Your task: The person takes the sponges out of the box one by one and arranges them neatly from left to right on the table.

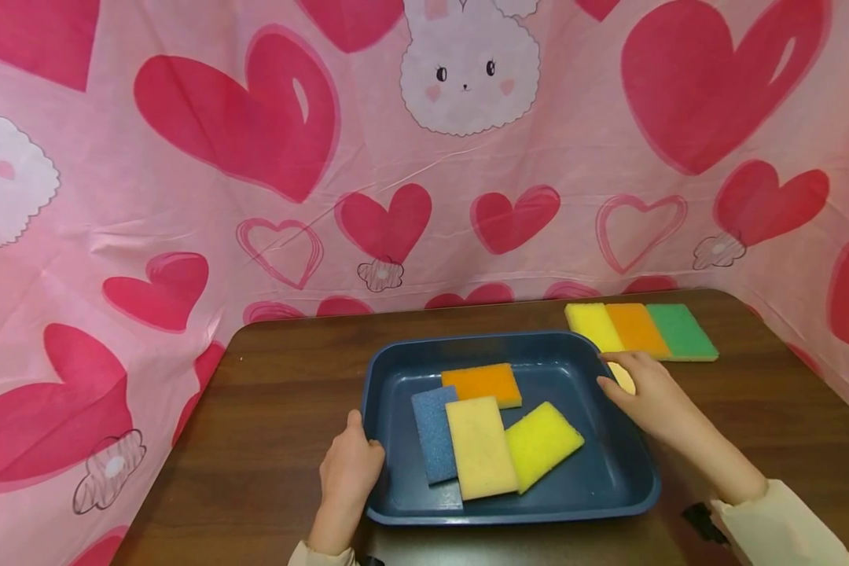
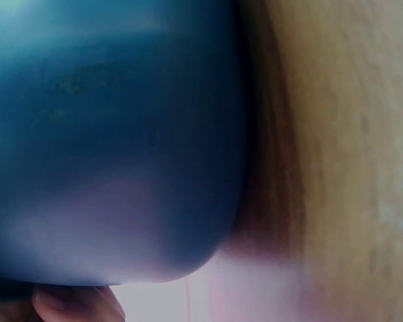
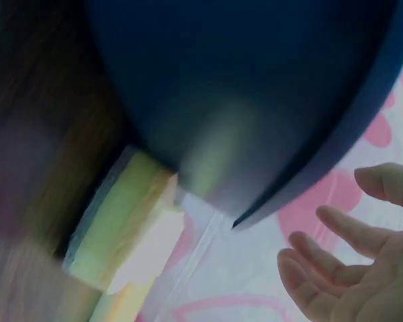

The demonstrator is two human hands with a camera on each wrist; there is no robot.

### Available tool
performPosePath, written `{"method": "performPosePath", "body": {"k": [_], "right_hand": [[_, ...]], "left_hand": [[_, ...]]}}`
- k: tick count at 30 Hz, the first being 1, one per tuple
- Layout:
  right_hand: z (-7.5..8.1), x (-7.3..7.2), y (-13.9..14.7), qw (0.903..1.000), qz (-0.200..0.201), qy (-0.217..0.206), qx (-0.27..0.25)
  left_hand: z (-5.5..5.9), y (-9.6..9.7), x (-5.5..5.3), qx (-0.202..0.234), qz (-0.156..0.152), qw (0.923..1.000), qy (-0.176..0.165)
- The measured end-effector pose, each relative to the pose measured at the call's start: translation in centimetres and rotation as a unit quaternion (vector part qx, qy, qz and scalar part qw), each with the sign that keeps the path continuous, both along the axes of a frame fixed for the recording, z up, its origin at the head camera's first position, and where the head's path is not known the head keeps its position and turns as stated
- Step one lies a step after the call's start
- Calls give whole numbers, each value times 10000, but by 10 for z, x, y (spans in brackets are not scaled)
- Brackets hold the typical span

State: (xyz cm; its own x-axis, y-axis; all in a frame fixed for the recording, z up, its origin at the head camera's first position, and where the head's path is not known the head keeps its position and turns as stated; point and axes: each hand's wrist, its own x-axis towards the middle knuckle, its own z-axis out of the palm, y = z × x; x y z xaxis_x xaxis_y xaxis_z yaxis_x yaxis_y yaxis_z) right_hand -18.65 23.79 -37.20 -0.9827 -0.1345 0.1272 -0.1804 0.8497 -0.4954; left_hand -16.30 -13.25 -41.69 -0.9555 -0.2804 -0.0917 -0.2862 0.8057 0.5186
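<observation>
A dark blue rectangular tray point(image 1: 410, 503) sits on the table, with an orange sponge point(image 1: 477, 381), a blue sponge point(image 1: 435, 436), a pale yellow sponge point(image 1: 481, 452) and a bright yellow sponge point(image 1: 545, 444) lying inside, partly overlapping. At its left side, my left hand point(image 1: 351, 464) grips the wall, thumb up at the rim; fingertips point(image 2: 70, 302) show at the tray's edge in the left wrist view. My right hand point(image 1: 647, 393) is by the far right corner. In the right wrist view its fingers point(image 3: 336, 268) are spread and apart from the tray, holding nothing.
Behind the right hand, yellow point(image 1: 594, 326), orange point(image 1: 637, 330) and green point(image 1: 681, 330) sponges lie side by side at the table's back right. A pale yellow piece point(image 1: 624, 379) shows partly behind that hand. A pink heart-patterned cloth point(image 1: 453, 165) hangs behind the wooden table point(image 1: 283, 393).
</observation>
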Motion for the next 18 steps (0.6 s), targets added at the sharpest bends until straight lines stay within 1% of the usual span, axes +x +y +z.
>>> {"method": "performPosePath", "body": {"k": [5,7,11,15,18], "right_hand": [[0,5,-15,9991,415,61,102],[-2,6,-20,9980,593,136,157],[-8,6,-28,9957,880,126,265],[-16,6,-34,9926,1164,-1,352],[-21,6,-38,9906,1307,-175,373]], "left_hand": [[0,0,0,11,2,10000,1],[0,0,0,23,5,10000,-3],[0,0,0,48,11,10000,-25],[0,0,0,62,10,10000,-29],[0,0,0,66,12,10000,-8]]}}
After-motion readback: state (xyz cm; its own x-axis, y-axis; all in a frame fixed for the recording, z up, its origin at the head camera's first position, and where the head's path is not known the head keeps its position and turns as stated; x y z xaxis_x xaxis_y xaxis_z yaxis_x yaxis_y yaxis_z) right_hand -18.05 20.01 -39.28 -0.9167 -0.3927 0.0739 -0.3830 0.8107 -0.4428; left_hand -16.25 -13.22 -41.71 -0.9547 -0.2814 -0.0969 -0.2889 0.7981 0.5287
